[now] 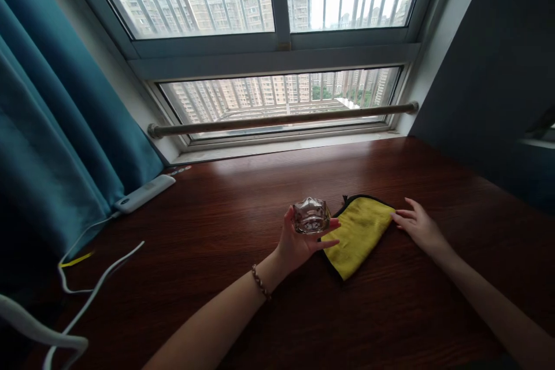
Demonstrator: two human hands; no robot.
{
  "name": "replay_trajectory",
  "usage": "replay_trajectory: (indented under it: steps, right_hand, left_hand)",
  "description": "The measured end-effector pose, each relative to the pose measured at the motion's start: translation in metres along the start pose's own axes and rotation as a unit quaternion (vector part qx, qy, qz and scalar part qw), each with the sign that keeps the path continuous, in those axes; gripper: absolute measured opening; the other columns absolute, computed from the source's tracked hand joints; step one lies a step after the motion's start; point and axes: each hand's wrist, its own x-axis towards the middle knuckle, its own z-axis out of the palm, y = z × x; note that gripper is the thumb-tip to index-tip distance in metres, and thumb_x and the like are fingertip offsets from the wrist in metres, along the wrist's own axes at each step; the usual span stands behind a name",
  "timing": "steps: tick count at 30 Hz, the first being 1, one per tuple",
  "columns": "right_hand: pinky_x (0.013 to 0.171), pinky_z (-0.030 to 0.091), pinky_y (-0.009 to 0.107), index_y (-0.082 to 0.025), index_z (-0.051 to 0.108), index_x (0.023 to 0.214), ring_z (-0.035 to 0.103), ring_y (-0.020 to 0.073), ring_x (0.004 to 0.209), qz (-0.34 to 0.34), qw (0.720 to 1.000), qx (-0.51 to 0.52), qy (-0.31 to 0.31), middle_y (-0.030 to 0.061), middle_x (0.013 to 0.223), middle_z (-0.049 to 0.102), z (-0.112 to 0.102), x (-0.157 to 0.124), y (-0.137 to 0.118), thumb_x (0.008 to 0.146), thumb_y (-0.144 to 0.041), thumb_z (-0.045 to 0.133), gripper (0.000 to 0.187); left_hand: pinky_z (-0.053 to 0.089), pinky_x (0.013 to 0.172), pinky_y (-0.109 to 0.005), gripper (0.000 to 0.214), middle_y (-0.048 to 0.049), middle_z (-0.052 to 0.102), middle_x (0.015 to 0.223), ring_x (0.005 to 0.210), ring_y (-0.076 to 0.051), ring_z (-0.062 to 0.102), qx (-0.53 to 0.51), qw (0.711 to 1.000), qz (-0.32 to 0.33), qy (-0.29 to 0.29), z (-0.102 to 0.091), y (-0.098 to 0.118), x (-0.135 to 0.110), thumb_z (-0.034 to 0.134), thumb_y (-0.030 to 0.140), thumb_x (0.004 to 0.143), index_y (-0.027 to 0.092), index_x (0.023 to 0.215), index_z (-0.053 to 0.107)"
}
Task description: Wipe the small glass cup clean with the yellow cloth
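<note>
A small clear glass dish [311, 217] with a pointed, wavy rim rests in my left hand [296, 247], which holds it above the table. The thumb is on its left side, and the other fingers reach under and past its right side. Just behind that hand, a yellow cloth [359, 231] with a black border lies on the dark wooden table [208, 214]. My right hand [418, 228] is at the cloth's right corner; its lower fingertips appear to pinch the edge while another finger stands away from it.
A white power strip [145, 193] lies at the left by the blue curtain [65, 110]. White cables [102, 286] and a yellow strip [78, 259] are nearer on that side. A metal rail [281, 121] crosses the window at the back; a dark wall [489, 87] stands right.
</note>
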Motion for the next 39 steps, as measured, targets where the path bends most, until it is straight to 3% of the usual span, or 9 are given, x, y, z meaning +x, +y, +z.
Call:
replay_trajectory:
  steps: [5, 8, 11, 14, 17, 20, 27, 34, 39]
  right_hand:
    - [0.069, 0.051, 0.039, -0.015, 0.061, 0.101, 0.059, 0.0222, 0.059, -0.058, 0.992, -0.113, 0.018, 0.0019, 0.072, 0.059, 0.01, 0.035, -0.007, 0.046, -0.021, 0.079, 0.058]
    - [0.064, 0.051, 0.034, -0.014, 0.06, 0.098, 0.059, 0.021, 0.062, -0.113, 0.986, -0.119, 0.044, 0.0028, 0.071, 0.059, 0.016, 0.031, -0.027, 0.058, -0.017, 0.067, 0.041]
    - [0.076, 0.047, 0.035, -0.016, 0.057, 0.104, 0.057, 0.0221, 0.079, -0.218, 0.967, -0.11, 0.073, 0.0068, 0.089, 0.058, 0.025, -0.001, -0.059, 0.073, -0.017, 0.05, 0.032]
    - [0.074, 0.047, 0.033, -0.02, 0.061, 0.098, 0.055, 0.021, 0.079, -0.323, 0.939, -0.115, -0.02, 0.0045, 0.088, 0.057, 0.038, -0.044, -0.086, 0.079, -0.014, 0.047, 0.025]
    - [0.076, 0.046, 0.038, -0.017, 0.058, 0.103, 0.052, 0.0248, 0.086, -0.456, 0.851, -0.182, -0.188, 0.0085, 0.089, 0.055, 0.051, -0.075, -0.093, 0.085, -0.006, 0.037, 0.03]
    - [0.075, 0.047, 0.041, -0.015, 0.055, 0.106, 0.05, 0.0271, 0.088, -0.466, 0.817, -0.228, -0.25, 0.0106, 0.09, 0.054, 0.057, -0.09, -0.083, 0.084, -0.003, 0.036, 0.031]
    - [0.076, 0.047, 0.039, -0.02, 0.049, 0.117, 0.049, 0.0237, 0.087, -0.456, 0.866, -0.125, -0.163, 0.0082, 0.094, 0.05, 0.052, -0.101, -0.068, 0.086, -0.004, 0.041, 0.036]
    - [0.08, 0.046, 0.046, -0.013, 0.047, 0.125, 0.048, 0.0292, 0.092, -0.469, 0.819, -0.256, -0.209, 0.0126, 0.102, 0.05, 0.056, -0.106, -0.066, 0.088, -0.019, 0.054, 0.038]
    - [0.073, 0.049, 0.04, -0.011, 0.052, 0.118, 0.053, 0.0257, 0.085, -0.5, 0.812, -0.235, -0.189, 0.0125, 0.095, 0.055, 0.058, -0.105, -0.069, 0.095, -0.013, 0.042, 0.025]
  left_hand:
    - [0.029, 0.096, -0.061, 0.064, -0.0259, 0.048, 0.125, 0.121, -0.043, 0.039, -0.009, 0.998, 0.004, 0.066, -0.008, -0.006, 0.003, 0.05, 0.053, 0.083, 0.007, 0.127, 0.042]
    - [0.027, 0.096, -0.064, 0.067, -0.0265, 0.047, 0.126, 0.124, -0.041, 0.036, -0.022, 0.997, 0.018, 0.069, -0.01, 0.0, 0.003, 0.045, 0.058, 0.083, 0.007, 0.127, 0.042]
    - [0.027, 0.097, -0.063, 0.076, -0.0268, 0.047, 0.126, 0.125, -0.04, 0.034, -0.032, 0.996, 0.046, 0.067, -0.008, 0.011, 0.003, 0.041, 0.067, 0.08, 0.004, 0.123, 0.046]
    - [0.025, 0.096, -0.066, 0.077, -0.0235, 0.046, 0.129, 0.127, -0.039, 0.032, -0.04, 0.995, 0.069, 0.065, -0.006, 0.021, 0.002, 0.04, 0.07, 0.078, 0.006, 0.119, 0.05]
    - [0.023, 0.096, -0.069, 0.074, -0.0212, 0.045, 0.13, 0.129, -0.038, 0.029, -0.043, 0.995, 0.072, 0.057, -0.01, 0.025, 0.003, 0.04, 0.07, 0.078, 0.008, 0.117, 0.052]
    - [0.022, 0.095, -0.069, 0.072, -0.0215, 0.045, 0.13, 0.129, -0.038, 0.028, -0.038, 0.996, 0.063, 0.052, -0.013, 0.023, 0.003, 0.039, 0.069, 0.079, 0.008, 0.116, 0.053]
    - [0.023, 0.092, -0.071, 0.072, -0.0244, 0.043, 0.131, 0.129, -0.039, 0.029, -0.032, 0.998, 0.049, 0.04, -0.011, 0.018, 0.004, 0.036, 0.068, 0.081, 0.01, 0.123, 0.048]
    - [0.027, 0.092, -0.068, 0.072, -0.024, 0.045, 0.129, 0.128, -0.039, 0.031, -0.036, 0.997, 0.048, 0.038, -0.01, 0.017, 0.004, 0.036, 0.067, 0.082, 0.008, 0.121, 0.049]
    - [0.027, 0.096, -0.066, 0.071, -0.0232, 0.05, 0.124, 0.127, -0.037, 0.033, -0.044, 0.996, 0.056, 0.044, -0.011, 0.017, 0.003, 0.039, 0.067, 0.081, 0.006, 0.114, 0.055]
